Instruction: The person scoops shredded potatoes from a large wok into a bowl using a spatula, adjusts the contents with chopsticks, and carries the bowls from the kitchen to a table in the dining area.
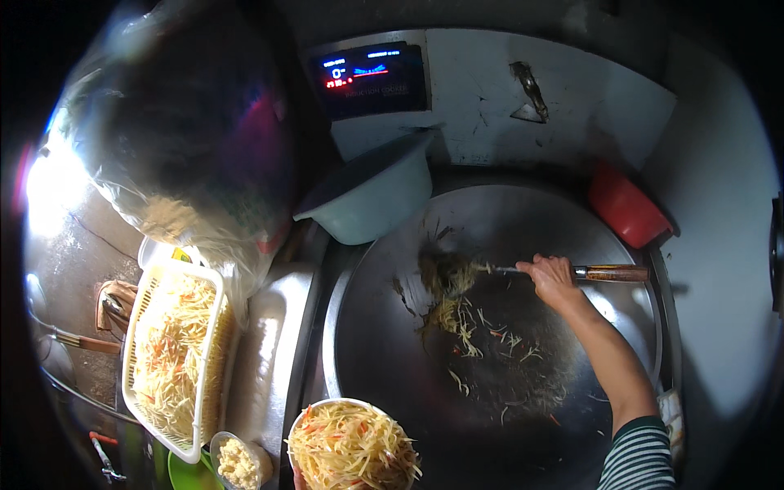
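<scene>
My right hand (551,278) grips the metal shaft of a long-handled cooking tool (615,273) with a wooden grip, over the big steel wok (348,331). The tool's far end meets a dark clump (447,269), so its shape is hard to tell. Pale shreds (468,337) and a few orange bits lie scattered below the clump. At the bottom edge, only some fingers of my left hand (299,478) show, holding a white bowl (352,402) heaped with shredded pale vegetable, likely potato, and orange strips (352,447).
A white plastic basket (199,392) of similar shreds stands left, beside a tub of pale yellow paste (237,463). A light-blue basin (376,202) leans at the wok's upper left; a red container (631,208) sits upper right. Behind is a lit induction cooker panel (370,79).
</scene>
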A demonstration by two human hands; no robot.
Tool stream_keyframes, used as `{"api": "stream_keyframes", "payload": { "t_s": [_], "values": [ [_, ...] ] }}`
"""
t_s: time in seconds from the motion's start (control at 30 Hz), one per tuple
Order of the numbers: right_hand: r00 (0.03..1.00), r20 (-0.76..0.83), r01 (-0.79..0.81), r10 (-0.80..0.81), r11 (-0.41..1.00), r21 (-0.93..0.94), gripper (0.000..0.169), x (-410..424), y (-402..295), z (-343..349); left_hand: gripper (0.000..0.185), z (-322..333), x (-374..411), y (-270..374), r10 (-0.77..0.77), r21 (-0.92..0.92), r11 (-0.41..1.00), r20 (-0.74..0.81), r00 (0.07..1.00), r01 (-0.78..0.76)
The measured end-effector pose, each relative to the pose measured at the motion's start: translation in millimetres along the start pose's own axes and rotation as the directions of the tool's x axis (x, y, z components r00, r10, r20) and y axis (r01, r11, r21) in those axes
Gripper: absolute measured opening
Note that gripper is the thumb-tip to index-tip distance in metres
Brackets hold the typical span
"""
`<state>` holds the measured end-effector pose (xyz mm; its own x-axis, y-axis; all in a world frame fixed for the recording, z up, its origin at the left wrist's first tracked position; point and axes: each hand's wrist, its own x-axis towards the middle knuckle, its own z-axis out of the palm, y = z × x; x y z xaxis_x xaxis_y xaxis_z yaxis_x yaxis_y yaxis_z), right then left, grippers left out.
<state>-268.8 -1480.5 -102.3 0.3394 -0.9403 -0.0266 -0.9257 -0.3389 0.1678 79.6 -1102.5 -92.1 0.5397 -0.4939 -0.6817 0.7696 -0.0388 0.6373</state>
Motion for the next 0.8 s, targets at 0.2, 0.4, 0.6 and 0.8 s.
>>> {"api": "stream_keyframes", "payload": {
  "t_s": [0.2,0.4,0.6,0.8],
  "values": [
    [0.981,-0.189,-0.074,0.045,0.986,-0.149,0.032,13.2,39.6,-31.6,0.065,-3.0,0.2,-2.8,-0.004,-0.027,1.0,0.038,0.999,0.005],
    [0.937,-0.35,-0.071,-0.01,0.973,-0.217,0.031,44.8,54.0,-50.7,0.066,-16.3,9.4,-7.2,-0.01,-0.016,1.0,0.052,0.999,0.011],
    [0.956,-0.167,0.209,-0.239,0.962,-0.177,0.023,28.6,-17.9,-27.8,0.065,-5.1,-0.2,-1.4,-0.015,-0.036,0.999,0.054,0.998,0.017],
    [0.961,-0.237,0.076,-0.141,0.962,-0.264,0.021,22.2,21.8,-36.4,0.064,-12.2,6.5,-6.2,-0.038,-0.075,0.996,0.032,0.999,0.04]
  ]
}}
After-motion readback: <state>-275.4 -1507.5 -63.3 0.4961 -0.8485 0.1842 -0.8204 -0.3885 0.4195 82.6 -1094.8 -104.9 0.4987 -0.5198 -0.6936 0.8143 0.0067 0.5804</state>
